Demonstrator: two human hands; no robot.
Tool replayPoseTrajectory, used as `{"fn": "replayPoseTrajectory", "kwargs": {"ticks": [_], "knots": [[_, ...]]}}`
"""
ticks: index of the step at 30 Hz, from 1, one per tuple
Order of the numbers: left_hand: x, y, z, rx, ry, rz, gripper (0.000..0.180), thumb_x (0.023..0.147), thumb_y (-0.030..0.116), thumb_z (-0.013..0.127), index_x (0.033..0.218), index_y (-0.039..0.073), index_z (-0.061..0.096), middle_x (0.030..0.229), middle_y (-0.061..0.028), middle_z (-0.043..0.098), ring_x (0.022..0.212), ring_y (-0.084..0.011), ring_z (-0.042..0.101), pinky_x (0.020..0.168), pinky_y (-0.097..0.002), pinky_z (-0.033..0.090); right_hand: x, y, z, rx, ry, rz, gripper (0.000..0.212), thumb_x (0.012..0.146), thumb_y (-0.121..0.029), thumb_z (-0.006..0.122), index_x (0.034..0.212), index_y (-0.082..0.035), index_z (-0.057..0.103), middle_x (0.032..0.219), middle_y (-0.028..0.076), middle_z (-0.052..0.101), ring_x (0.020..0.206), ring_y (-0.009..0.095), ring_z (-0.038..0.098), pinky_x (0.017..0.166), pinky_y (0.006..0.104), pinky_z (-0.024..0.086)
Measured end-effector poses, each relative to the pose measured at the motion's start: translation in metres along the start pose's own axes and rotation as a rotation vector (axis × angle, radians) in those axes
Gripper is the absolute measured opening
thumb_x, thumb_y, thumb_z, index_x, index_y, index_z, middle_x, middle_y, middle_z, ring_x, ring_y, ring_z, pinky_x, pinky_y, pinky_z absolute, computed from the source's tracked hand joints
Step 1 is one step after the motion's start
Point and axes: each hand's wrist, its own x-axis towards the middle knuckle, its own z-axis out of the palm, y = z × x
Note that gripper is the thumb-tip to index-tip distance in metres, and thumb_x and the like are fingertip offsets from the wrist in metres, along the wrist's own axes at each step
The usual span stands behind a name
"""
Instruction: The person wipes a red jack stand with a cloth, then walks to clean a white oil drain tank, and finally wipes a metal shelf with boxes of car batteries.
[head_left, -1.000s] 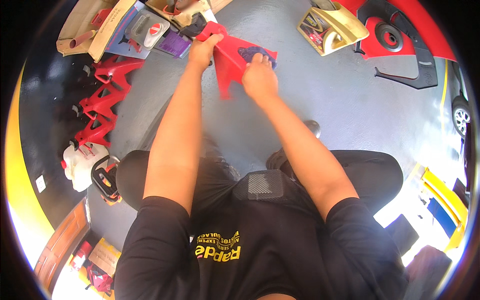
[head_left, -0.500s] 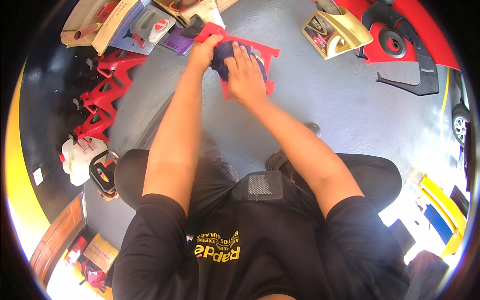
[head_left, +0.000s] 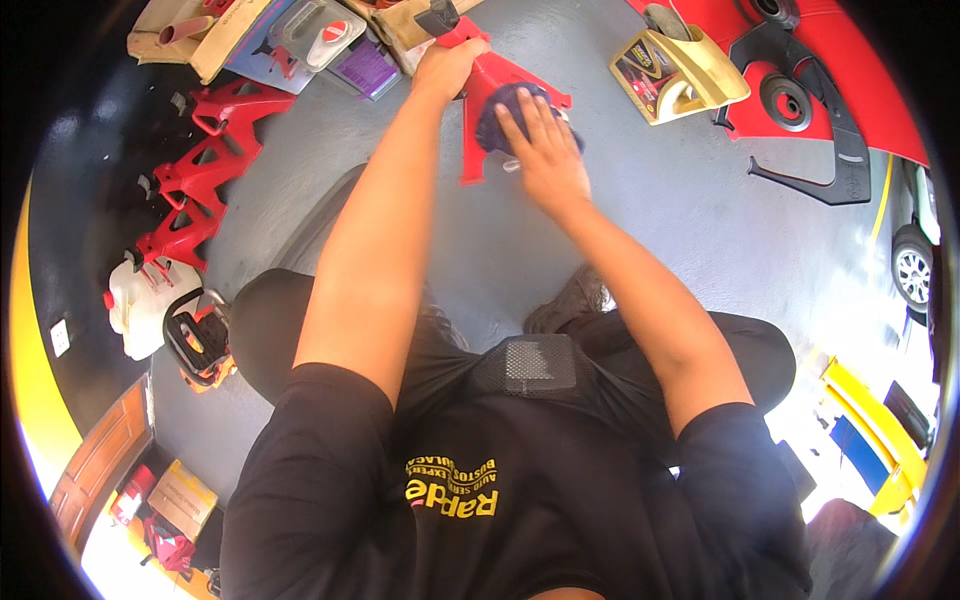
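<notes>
A red jack stand point(head_left: 473, 150) is tilted above the grey floor in front of me, its black top point(head_left: 437, 20) pointing up and left. My left hand point(head_left: 447, 72) is wrapped round its narrow upper end. Against the stand's splayed lower part, my right hand point(head_left: 552, 168) holds a bunched dark purple cloth point(head_left: 494, 124), its fingers laid long over it and the thumb side partly hidden. Part of the stand's frame is covered by the cloth and hand. Several similar red jack stands point(head_left: 205, 180) are lined up on the left.
A gold oil jug point(head_left: 690, 75) stands at the far right, beside a red and black machine part point(head_left: 785, 105). Cardboard boxes point(head_left: 205, 45) and a purple-labelled pack point(head_left: 365, 70) are at the far left. A white jug point(head_left: 150, 305) and an orange-black tool point(head_left: 195, 340) sit by my left knee.
Both hands have shifted right with the jack stand, the left also slightly upward. The cloth has slid toward the stand's lower right side, baring more of its left leg.
</notes>
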Motion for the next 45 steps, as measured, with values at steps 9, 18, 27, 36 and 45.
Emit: {"fn": "replayPoseTrajectory", "kwargs": {"ticks": [9, 18, 27, 36, 45], "knots": [[-0.005, 0.003, -0.001, -0.11, 0.04, -0.036, 0.048, 0.078, 0.04, 0.069, 0.111, 0.006, 0.073, 0.11, -0.0084, 0.072, 0.104, -0.0209, 0.065, 0.092, -0.0344, 0.046, -0.031, 0.049, -0.032, -0.157, -0.171, -0.24, 0.068, 0.089, -0.006, 0.053, 0.153, -0.022, 0.038, 0.164, 0.009, 0.024, 0.145, 0.034, 0.035, 0.114, 0.049, 0.036], [0.006, -0.01, 0.001, -0.029, 0.168, -0.137, 0.054, 0.075, 0.051, 0.064, 0.11, 0.011, 0.072, 0.108, -0.0146, 0.073, 0.101, -0.0291, 0.069, 0.09, -0.0387, 0.05, -0.003, 0.075, -0.093, 0.096, -0.223, -0.051, 0.049, 0.082, -0.004, 0.056, 0.13, -0.007, 0.059, 0.143, 0.011, 0.055, 0.132, 0.03, 0.052, 0.106, 0.0422, 0.047], [0.007, -0.027, -0.009, -0.176, 0.235, -0.111, 0.049, 0.079, 0.046, 0.063, 0.106, 0.007, 0.072, 0.11, -0.015, 0.072, 0.105, -0.0302, 0.065, 0.092, -0.039, 0.047, 0.066, -0.03, -0.004, -0.116, -0.071, 0.015, 0.074, 0.091, -0.038, 0.064, 0.156, -0.019, 0.034, 0.163, 0.015, 0.023, 0.15, 0.032, 0.025, 0.115, 0.0576, 0.027], [-0.003, -0.015, 0.006, -0.061, 0.243, -0.129, 0.051, 0.078, 0.045, 0.067, 0.109, 0.006, 0.072, 0.104, -0.013, 0.073, 0.097, -0.0272, 0.067, 0.088, -0.0368, 0.049, 0.025, -0.001, 0.009, -0.267, -0.205, -0.574, 0.052, 0.093, -0.03, 0.057, 0.143, -0.014, 0.053, 0.15, -0.003, 0.047, 0.15, 0.02, 0.025, 0.12, 0.053, 0.02], [0.01, -0.02, 0.005, -0.122, 0.318, -0.257, 0.083, 0.074, 0.056, 0.065, 0.132, -0.002, 0.053, 0.128, -0.0242, 0.064, 0.122, -0.037, 0.06, 0.104, -0.0416, 0.044, -0.025, 0.025, -0.019, -0.103, -0.604, -0.516, 0.028, 0.092, -0.03, 0.061, 0.109, -0.008, 0.066, 0.121, 0.006, 0.063, 0.136, 0.025, 0.045, 0.118, 0.0469, 0.029]]}}
